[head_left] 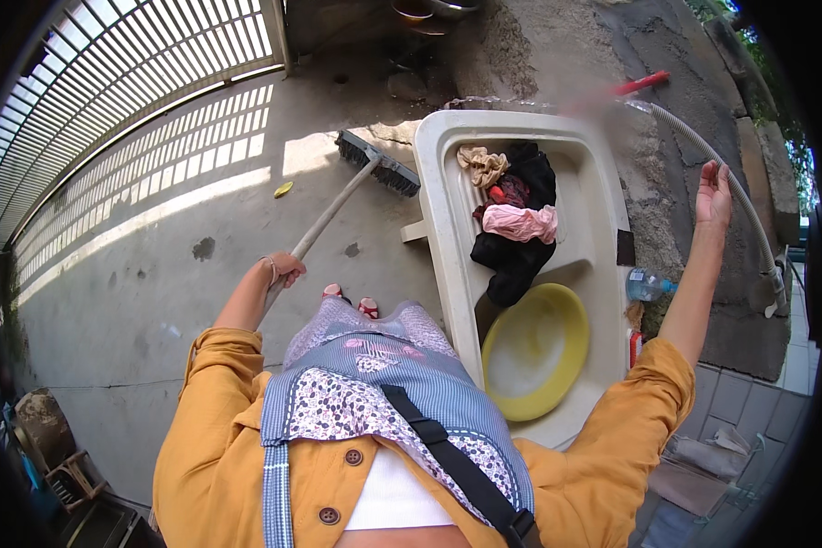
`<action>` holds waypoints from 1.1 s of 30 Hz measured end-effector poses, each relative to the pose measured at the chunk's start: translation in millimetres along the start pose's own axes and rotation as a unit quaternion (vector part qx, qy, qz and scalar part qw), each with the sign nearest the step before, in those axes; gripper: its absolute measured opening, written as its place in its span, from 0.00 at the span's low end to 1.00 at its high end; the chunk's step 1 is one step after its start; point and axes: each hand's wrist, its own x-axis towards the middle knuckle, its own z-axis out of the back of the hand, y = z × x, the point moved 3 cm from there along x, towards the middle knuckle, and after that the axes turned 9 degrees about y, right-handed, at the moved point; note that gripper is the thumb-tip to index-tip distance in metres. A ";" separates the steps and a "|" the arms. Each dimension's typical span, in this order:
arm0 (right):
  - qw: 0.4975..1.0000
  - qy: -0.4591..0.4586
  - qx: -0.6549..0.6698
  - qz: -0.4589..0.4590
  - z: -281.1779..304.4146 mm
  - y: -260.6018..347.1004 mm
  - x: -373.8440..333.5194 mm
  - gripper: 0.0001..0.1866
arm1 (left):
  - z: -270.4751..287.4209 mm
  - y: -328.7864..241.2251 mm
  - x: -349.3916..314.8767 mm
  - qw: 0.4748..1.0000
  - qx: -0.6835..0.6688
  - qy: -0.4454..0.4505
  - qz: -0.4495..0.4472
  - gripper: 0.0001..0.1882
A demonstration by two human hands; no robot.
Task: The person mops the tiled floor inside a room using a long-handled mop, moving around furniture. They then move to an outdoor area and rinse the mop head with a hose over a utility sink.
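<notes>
My left hand (286, 267) is closed around the long pale handle (333, 206) of a deck brush. The brush head (380, 163), dark and bristled, rests on the concrete floor beside the sink. My right hand (714, 196) is raised past the sink's right side, palm showing and fingers stretched upward. A grey corrugated hose (756, 196) runs right beside these fingers, and no grip on it shows. The white laundry sink (457, 274) holds a pink cloth (521, 222), a beige scrunched cloth (482, 166), black garments (511, 265) and a yellow basin (577, 342).
A clear plastic bottle (647, 285) lies by the sink's right edge. Beyond the sink, a red bar-like thing (642, 84) is partly blurred, with a thin water stream to its left. A yellow leaf (284, 189) lies on the floor. Slatted fencing (155, 64) stands far left.
</notes>
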 end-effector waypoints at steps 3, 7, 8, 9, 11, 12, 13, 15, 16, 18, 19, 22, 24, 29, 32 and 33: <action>1.000 0.010 -0.008 0.026 9.7 8.4 14.2 0.08 | 12.3 -20.7 10.3 1.000 0.002 -0.001 0.011 0.09; 0.999 0.018 -0.014 0.029 8.3 11.7 31.8 0.08 | 24.9 -42.7 33.6 1.000 0.004 0.006 0.014 0.09; 0.999 0.022 -0.022 0.030 11.3 14.1 35.5 0.08 | 26.5 -50.1 39.3 1.000 0.001 0.009 0.012 0.10; 0.999 0.027 -0.028 0.031 14.5 15.4 39.5 0.08 | 28.7 -57.9 47.4 1.000 0.003 0.014 0.016 0.09; 0.998 0.033 -0.041 0.031 19.2 15.1 42.9 0.08 | 35.2 -70.2 59.1 0.999 0.006 0.024 0.027 0.09; 0.998 0.035 -0.047 0.027 20.3 15.8 44.4 0.08 | 37.4 -78.1 63.7 0.999 0.006 0.026 0.024 0.09; 0.998 0.038 -0.052 0.023 21.2 15.8 46.0 0.08 | 39.8 -85.3 67.7 0.999 0.006 0.029 0.021 0.09; 0.998 0.033 -0.052 0.015 26.3 18.3 47.3 0.08 | 39.9 -100.7 73.0 0.999 0.009 0.036 0.014 0.09; 0.998 0.028 -0.052 0.011 30.5 19.6 47.4 0.08 | 39.2 -108.8 69.1 0.999 0.011 0.039 0.011 0.09; 0.998 0.027 -0.060 0.008 35.5 19.8 50.3 0.08 | 40.7 -119.1 67.4 0.998 0.059 0.023 0.000 0.09; 0.997 0.030 -0.067 0.010 36.7 19.0 52.6 0.08 | 39.5 -116.3 68.4 0.989 0.144 0.018 0.001 0.10; 0.997 0.028 -0.069 0.011 44.9 21.1 62.8 0.08 | 38.9 -105.6 70.6 0.927 0.375 0.019 0.015 0.11; 0.997 0.028 -0.072 0.008 46.5 19.0 69.4 0.08 | 36.3 -76.4 81.3 0.866 0.496 0.043 0.043 0.12; 0.996 0.005 -0.088 -0.004 46.9 20.8 73.4 0.09 | 25.2 -51.9 69.0 0.796 0.602 0.006 0.062 0.10; 0.996 0.006 -0.090 -0.003 53.5 21.4 77.9 0.09 | 21.7 -55.1 53.9 0.798 0.593 -0.027 0.102 0.08; 0.996 0.007 -0.087 -0.007 54.5 22.8 82.5 0.09 | 27.2 -47.1 64.7 0.803 0.587 -0.024 0.100 0.08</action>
